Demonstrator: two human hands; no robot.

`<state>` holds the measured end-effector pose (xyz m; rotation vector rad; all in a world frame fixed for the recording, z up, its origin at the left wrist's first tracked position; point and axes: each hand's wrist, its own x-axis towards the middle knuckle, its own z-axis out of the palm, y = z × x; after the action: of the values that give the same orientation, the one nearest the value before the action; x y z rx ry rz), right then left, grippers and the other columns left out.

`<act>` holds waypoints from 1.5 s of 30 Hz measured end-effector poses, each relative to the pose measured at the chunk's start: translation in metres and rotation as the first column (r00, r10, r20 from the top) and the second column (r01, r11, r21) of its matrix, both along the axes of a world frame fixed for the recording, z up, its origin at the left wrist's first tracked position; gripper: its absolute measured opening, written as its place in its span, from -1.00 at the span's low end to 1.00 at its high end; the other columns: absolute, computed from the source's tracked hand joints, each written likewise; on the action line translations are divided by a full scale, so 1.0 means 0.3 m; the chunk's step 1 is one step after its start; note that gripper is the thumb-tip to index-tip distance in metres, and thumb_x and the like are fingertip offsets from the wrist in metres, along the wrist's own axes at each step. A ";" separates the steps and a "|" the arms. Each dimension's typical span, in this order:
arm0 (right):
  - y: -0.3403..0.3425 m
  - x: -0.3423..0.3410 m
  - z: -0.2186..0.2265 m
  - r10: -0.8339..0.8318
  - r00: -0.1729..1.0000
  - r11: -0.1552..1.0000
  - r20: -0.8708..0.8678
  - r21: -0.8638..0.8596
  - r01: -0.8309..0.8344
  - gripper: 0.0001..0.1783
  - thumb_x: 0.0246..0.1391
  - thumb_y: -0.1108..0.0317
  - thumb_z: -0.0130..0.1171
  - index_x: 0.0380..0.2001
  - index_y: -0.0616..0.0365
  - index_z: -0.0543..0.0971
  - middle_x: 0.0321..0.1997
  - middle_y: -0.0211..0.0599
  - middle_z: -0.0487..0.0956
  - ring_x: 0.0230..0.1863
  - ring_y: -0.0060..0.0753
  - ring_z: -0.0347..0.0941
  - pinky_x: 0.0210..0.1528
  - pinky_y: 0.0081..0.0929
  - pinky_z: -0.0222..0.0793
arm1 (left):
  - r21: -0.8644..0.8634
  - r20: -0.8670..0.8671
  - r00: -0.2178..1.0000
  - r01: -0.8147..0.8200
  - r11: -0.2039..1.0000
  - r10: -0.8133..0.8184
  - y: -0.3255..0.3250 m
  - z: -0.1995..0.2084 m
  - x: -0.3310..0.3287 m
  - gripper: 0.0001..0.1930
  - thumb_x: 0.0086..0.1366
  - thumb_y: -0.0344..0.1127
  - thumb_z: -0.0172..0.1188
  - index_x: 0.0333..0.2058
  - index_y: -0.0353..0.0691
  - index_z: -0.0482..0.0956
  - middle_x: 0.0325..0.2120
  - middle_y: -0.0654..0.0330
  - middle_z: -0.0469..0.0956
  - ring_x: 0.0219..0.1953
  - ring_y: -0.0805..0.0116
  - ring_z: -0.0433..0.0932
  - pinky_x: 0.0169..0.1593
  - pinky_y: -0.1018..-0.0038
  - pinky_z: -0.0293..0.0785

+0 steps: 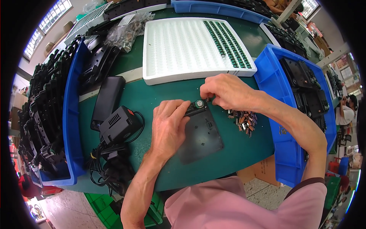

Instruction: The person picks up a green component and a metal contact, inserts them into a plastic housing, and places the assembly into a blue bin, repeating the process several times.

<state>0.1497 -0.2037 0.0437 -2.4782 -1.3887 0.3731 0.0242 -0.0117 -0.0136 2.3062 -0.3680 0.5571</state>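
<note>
A flat black plastic panel (pixel 201 137) lies on the green work mat in front of me. At its far edge sits a small round part (pixel 199 103) with a silvery centre and green rim. My left hand (pixel 169 124) grips the panel's far left corner between thumb and fingers. Just right of the round part, my right hand (pixel 228 91) is closed in a pinch at the panel's far right corner; what it pinches is hidden by the fingertips. Beside the panel, under my right wrist, a loose pile of small metal and brown parts (pixel 244 121) rests on the mat.
Beyond my hands is a white foam tray (pixel 171 49) with rows of small green parts on its right side. Blue bins of black plastic pieces flank me at left (pixel 72 114) and right (pixel 280 126). A black adapter (pixel 120 124) with cables lies left.
</note>
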 end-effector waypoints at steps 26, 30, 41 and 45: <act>0.026 -0.011 0.099 -0.131 0.725 0.982 -0.676 0.010 0.187 -0.77 -0.11 0.59 0.31 -0.29 0.35 0.67 -0.37 -0.30 0.67 -0.35 -0.62 0.58 -0.26 -0.64 0.49 | -0.007 -0.031 1.000 -0.005 1.000 0.004 0.006 -0.002 -0.004 -0.59 0.04 -0.56 0.30 -0.07 -0.29 0.59 -0.17 0.11 0.58 -0.09 0.06 0.49 0.01 0.25 0.36; 0.030 -0.012 0.092 -0.128 0.731 0.984 -0.671 0.003 0.176 -0.79 -0.12 0.59 0.32 -0.31 0.36 0.66 -0.38 -0.28 0.68 -0.34 -0.59 0.60 -0.26 -0.63 0.49 | -0.012 -0.029 1.000 -0.004 1.000 0.004 0.007 -0.001 -0.004 -0.59 0.04 -0.56 0.31 -0.06 -0.29 0.59 -0.17 0.11 0.58 -0.09 0.06 0.49 0.01 0.25 0.36; -0.006 -0.112 0.053 -0.106 0.823 0.977 -0.558 0.095 0.190 -0.84 -0.15 0.72 0.18 -0.42 0.35 0.63 -0.29 -0.23 0.55 -0.19 -0.44 0.56 -0.14 -0.53 0.60 | 0.006 0.026 1.000 0.001 1.000 -0.001 0.008 -0.018 0.003 -0.53 -0.07 -0.61 0.33 -0.08 -0.28 0.57 -0.19 0.14 0.54 -0.12 0.11 0.49 -0.05 0.24 0.36; -0.001 -0.157 0.044 -0.024 0.896 0.961 -0.444 0.237 0.143 -0.84 -0.24 0.65 0.13 -0.46 0.35 0.58 -0.45 -0.14 0.55 -0.39 -0.25 0.58 -0.32 -0.37 0.49 | -0.002 0.036 0.999 0.002 1.000 -0.002 0.008 -0.024 0.004 -0.53 -0.07 -0.61 0.32 -0.09 -0.29 0.57 -0.19 0.14 0.54 -0.11 0.11 0.49 -0.04 0.24 0.36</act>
<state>0.1026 -0.2039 0.0568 -2.0615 -1.0628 0.6354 0.0253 -0.0093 -0.0207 2.2960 -0.3868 0.5982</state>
